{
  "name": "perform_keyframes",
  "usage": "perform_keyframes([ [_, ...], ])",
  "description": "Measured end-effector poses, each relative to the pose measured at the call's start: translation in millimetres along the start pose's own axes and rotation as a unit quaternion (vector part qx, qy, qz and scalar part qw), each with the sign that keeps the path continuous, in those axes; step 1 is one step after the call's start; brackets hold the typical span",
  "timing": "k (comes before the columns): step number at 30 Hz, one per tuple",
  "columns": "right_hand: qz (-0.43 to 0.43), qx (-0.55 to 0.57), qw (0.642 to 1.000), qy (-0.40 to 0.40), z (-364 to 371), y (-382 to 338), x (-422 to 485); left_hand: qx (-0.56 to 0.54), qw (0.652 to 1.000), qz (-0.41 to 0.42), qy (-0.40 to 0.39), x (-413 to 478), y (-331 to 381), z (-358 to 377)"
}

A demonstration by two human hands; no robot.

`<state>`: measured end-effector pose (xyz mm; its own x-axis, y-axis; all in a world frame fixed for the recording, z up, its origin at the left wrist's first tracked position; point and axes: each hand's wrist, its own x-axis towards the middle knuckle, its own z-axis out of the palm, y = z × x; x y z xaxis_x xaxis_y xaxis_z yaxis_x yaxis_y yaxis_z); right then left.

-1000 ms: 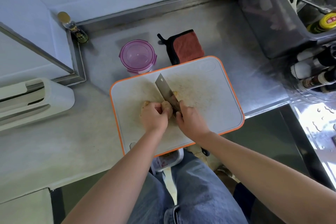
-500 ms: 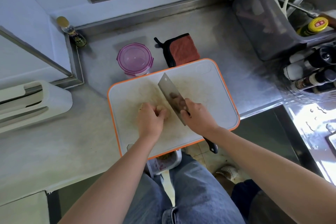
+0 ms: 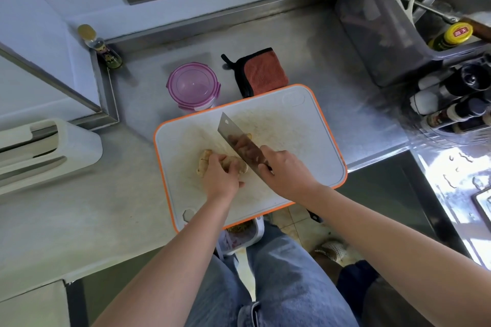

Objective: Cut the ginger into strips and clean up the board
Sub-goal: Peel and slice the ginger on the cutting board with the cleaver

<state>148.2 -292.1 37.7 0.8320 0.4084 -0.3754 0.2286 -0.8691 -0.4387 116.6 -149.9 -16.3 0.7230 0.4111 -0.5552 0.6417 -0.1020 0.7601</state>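
Observation:
A knobbly tan piece of ginger [image 3: 205,157] lies on the white, orange-rimmed cutting board [image 3: 313,141]. My left hand [image 3: 220,176] grips the ginger from the near side, fingers curled over its right part. My right hand [image 3: 285,174] holds the handle of a steel cleaver [image 3: 239,142]. The blade is tilted and lies just right of the ginger, pointing to the far left. A small cut-off bit of ginger [image 3: 249,136] shows behind the blade.
Behind the board stand a purple-lidded container [image 3: 193,86] and a red-and-black cloth [image 3: 263,71]. A small bottle [image 3: 102,48] stands in the back left corner. A grey bin [image 3: 385,29] and several bottles [image 3: 451,103] fill the right. A waste tub [image 3: 243,233] sits under the board's near edge.
The cleaver blade has tipped from on edge to a flatter tilt and shifted right of the ginger. My left hand has slid back, uncovering the ginger's left end.

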Motion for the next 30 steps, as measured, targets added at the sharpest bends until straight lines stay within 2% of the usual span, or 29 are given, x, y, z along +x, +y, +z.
perform_keyframes([
  [14,0.001,0.010,0.998,-0.055,-8.6,-8.5,-11.2,0.020,1.000,-0.005,0.012,-1.5,2.5,0.8],
  [30,0.015,-0.016,0.999,-0.027,11.6,-16.1,3.0,0.008,1.000,-0.003,0.002,5.9,-1.7,2.4],
])
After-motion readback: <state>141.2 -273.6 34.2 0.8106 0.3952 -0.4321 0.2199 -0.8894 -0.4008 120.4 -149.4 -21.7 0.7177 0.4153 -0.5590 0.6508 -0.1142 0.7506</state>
